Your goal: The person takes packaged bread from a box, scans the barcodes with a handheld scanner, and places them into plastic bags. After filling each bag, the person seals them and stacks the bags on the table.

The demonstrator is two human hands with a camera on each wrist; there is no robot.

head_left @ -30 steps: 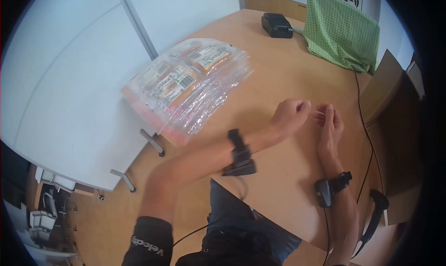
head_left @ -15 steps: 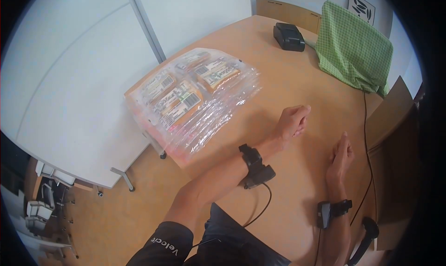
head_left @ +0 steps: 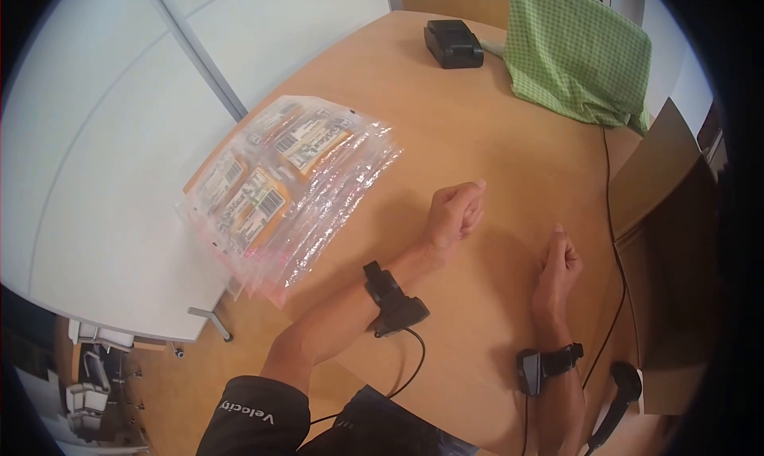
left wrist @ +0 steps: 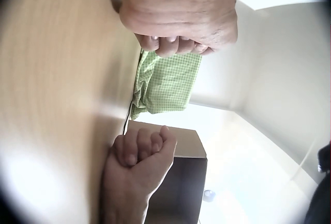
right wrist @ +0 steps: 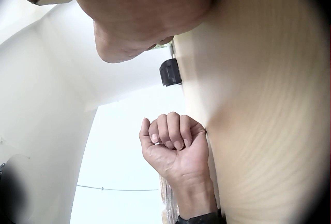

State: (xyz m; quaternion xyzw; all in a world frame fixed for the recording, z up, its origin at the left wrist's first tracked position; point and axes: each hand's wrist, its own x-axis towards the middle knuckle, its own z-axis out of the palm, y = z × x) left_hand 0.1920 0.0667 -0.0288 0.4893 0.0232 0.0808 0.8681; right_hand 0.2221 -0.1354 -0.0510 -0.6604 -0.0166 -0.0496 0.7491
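Observation:
My left hand (head_left: 455,217) rests on its side on the wooden table, thumb up. In the right wrist view its fingers (right wrist: 170,131) curl into the palm around nothing. A short way to the right lies my right hand (head_left: 559,261), likewise on its edge. The left wrist view shows its fingers (left wrist: 137,146) folded in and its thumb on top, nothing held. Nearest the left hand, beyond it to the left, is a stack of clear plastic bags (head_left: 334,193) with labelled orange packs (head_left: 259,205) inside or under them.
A black boxy device (head_left: 454,44) stands at the table's far side, beside a green checked cloth (head_left: 573,54) draped over something. An open cardboard box (head_left: 652,177) is at the right, with a cable (head_left: 611,193) along it. A black handheld scanner (head_left: 617,404) sits near the right forearm.
My hands were close together in front; they have moved apart and come down to rest on the table. The right hand's fingers have curled in. The head view has shifted.

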